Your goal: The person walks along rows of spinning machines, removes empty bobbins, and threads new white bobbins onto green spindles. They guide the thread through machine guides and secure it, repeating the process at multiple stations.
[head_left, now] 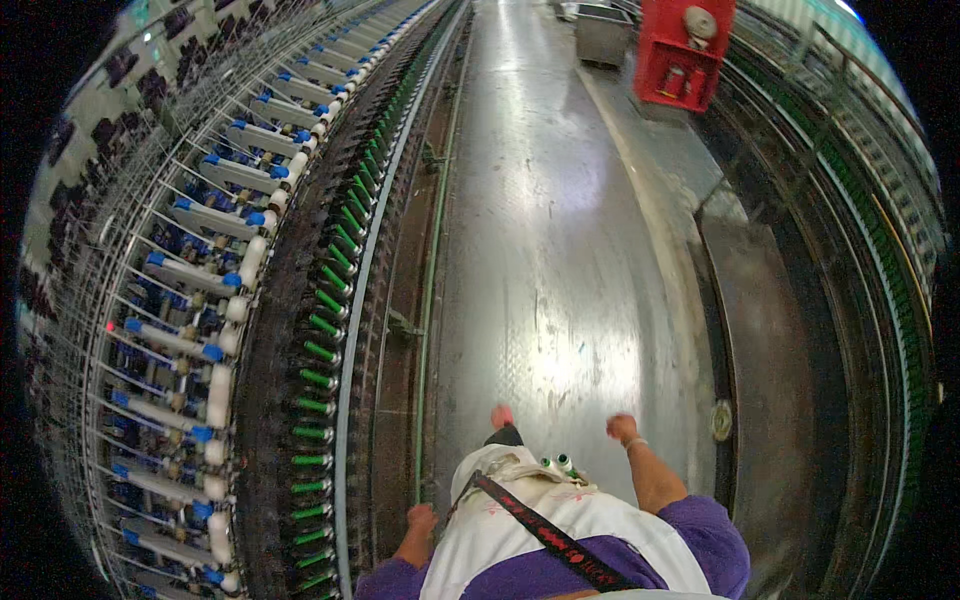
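Observation:
My left hand (421,519) hangs low at my side, near the green-edged rail along the spinning machine (360,330). It is small and blurred, so its fingers do not show clearly. On the other side, my right hand (621,428) is held forward over the walkway, its fingers curled in with nothing visible in them. Neither hand touches the machine. I wear a white apron (640,525) over purple sleeves, and two green-and-white bobbins (556,462) poke out of its front pocket. A dark printed strap (545,530) crosses the apron.
A long row of green spindles (318,405) and white rollers (219,395) lines the left. The shiny metal floor (540,250) runs ahead. At the right stand another machine (790,300), a red cabinet (683,55) and a grey bin (602,38). My foot (501,415) shows ahead.

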The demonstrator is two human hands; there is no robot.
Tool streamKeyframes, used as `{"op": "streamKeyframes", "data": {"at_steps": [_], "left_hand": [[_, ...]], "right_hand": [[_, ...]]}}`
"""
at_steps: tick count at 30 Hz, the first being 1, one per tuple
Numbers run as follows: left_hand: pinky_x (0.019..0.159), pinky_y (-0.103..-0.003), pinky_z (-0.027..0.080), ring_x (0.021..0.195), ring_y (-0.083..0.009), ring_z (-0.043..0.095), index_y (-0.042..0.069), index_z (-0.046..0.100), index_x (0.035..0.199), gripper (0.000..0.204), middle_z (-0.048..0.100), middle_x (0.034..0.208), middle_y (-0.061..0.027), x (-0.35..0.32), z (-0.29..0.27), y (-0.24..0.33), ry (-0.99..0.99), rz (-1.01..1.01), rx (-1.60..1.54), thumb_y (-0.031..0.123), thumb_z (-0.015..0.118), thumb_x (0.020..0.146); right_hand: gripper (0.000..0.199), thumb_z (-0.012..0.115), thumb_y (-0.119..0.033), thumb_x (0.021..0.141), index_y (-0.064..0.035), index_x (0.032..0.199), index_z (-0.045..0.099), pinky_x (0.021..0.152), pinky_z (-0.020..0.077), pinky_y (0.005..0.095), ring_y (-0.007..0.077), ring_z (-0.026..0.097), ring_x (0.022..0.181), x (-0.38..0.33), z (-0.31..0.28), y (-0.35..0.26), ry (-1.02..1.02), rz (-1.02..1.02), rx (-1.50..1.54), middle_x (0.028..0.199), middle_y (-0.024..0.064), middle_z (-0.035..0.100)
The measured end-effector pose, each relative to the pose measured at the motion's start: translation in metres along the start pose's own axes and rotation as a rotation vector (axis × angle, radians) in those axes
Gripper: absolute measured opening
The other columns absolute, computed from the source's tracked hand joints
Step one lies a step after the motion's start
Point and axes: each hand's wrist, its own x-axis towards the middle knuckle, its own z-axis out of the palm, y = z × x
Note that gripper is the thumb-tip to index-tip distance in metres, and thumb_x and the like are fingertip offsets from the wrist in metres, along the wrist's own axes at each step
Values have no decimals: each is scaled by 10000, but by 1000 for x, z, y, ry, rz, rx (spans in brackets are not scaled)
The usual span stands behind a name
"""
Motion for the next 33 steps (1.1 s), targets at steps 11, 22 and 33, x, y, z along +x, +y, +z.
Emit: {"op": "streamKeyframes", "data": {"at_steps": [11, 22, 33], "left_hand": [[636, -368, 475, 685, -242, 582, 46, 610, 872, 149, 624, 784, -78, 254, 42, 394, 28, 68, 719, 173, 553, 819], [677, -357, 476, 722, -215, 584, 45, 619, 999, 249, 622, 777, -102, 496, 272, 1053, -16, 901, 82, 233, 526, 865], [790, -418, 476, 922, -264, 596, 39, 607, 1077, 321, 639, 1009, -102, 642, 244, 1138, 134, 131, -460, 144, 665, 779]], "right_hand": [[94, 584, -109, 811, -17, 814, 600, 446, 437, 292, 161, 548, 523, 327, -60, -260, -160, 15, 184, 648, 69, 588], [101, 663, -280, 630, -182, 620, 687, 537, 475, 394, 236, 630, 603, 540, -152, -281, -306, -67, -985, 608, 64, 632], [130, 609, -178, 805, -53, 786, 635, 518, 456, 285, 154, 554, 583, 1071, -296, -741, 8, -9, 246, 644, 26, 587]]}}
